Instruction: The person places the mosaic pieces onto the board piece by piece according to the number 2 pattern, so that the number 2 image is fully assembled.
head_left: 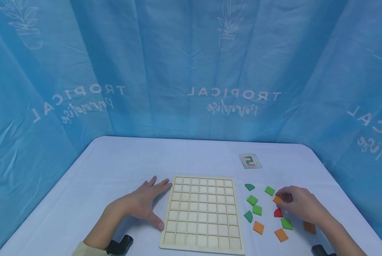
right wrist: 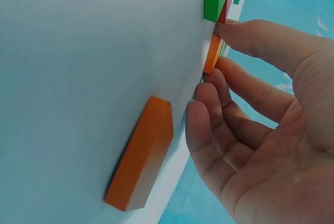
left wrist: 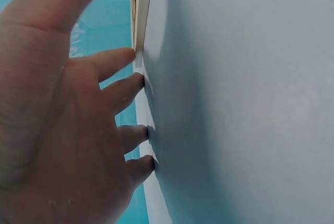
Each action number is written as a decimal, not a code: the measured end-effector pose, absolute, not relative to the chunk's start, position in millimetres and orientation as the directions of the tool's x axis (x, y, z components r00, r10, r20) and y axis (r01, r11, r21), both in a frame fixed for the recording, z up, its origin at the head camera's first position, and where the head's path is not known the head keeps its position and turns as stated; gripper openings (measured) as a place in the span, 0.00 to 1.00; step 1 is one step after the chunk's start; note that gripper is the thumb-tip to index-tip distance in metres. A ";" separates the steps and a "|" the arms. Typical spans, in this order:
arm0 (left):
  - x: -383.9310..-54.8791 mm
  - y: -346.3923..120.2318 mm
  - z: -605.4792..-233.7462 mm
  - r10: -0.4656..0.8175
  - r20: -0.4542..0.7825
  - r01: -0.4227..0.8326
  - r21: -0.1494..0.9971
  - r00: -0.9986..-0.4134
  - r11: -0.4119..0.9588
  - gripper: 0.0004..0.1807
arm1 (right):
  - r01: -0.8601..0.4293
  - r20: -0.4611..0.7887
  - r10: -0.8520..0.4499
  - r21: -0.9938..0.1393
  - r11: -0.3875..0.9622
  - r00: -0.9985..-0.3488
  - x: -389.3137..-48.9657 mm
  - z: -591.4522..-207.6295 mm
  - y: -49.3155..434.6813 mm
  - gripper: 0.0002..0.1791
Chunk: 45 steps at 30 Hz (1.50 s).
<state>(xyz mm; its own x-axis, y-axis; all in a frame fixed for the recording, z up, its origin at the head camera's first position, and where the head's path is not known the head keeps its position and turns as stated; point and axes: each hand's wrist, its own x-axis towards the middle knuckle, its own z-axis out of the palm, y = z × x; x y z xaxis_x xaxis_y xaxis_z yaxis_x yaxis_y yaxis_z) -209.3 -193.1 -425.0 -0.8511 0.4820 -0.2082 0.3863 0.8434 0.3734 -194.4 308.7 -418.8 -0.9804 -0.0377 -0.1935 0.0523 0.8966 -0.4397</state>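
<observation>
A square wooden grid board (head_left: 198,215) lies on the white table. My left hand (head_left: 143,201) is spread at its left side, with the thumb and index fingertips right at the edge; the left wrist view shows the other fingertips on the tablecloth. To the right of the board, my right hand (head_left: 301,203) pinches an orange square tile (head_left: 277,200) between thumb and index finger. A red quarter-round tile (head_left: 278,213) lies just below that tile. In the right wrist view, another orange tile (right wrist: 141,156) lies on the table near the curled lower fingers.
Green square tiles (head_left: 252,200), green quarter-round tiles (head_left: 249,187) and more orange squares (head_left: 258,227) lie scattered right of the board. Behind them is a small pattern card (head_left: 249,161). A blue printed curtain (head_left: 165,71) hangs behind the table.
</observation>
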 end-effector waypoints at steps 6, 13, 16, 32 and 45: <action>-208.2 -192.3 -424.4 0.492 -0.199 0.398 0.375 -0.848 0.837 0.70 | 0.052 -0.195 -0.039 -0.440 0.897 -0.980 -195.3 -419.5 309.3 0.25; -207.6 -190.2 -423.0 0.494 -0.202 0.399 0.377 -0.845 0.836 0.69 | 0.048 -0.198 -0.043 -0.430 0.901 -0.979 -196.5 -420.6 309.7 0.25; -206.4 -189.7 -421.4 0.495 -0.205 0.395 0.387 -0.844 0.833 0.69 | 0.028 -0.176 -0.052 -0.429 0.903 -0.983 -196.2 -420.8 309.1 0.24; -204.3 -190.6 -422.5 0.493 -0.224 0.381 0.403 -0.841 0.832 0.68 | -0.070 -0.080 -0.136 -0.551 0.832 -0.987 -194.0 -415.5 293.8 0.20; -205.3 -191.3 -423.3 0.486 -0.213 0.382 0.391 -0.848 0.837 0.68 | -0.226 0.056 -0.233 -0.540 0.811 -0.971 -204.0 -408.0 280.4 0.17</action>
<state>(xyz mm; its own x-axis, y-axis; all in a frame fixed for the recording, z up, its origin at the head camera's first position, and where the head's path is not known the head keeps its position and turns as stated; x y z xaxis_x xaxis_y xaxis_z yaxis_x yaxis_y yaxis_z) -205.3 -191.3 -423.3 -0.8476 0.4860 -0.2130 0.3820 0.8375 0.3907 -204.0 280.4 -408.0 -0.9709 -0.2329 0.0560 -0.2257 0.8107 -0.5403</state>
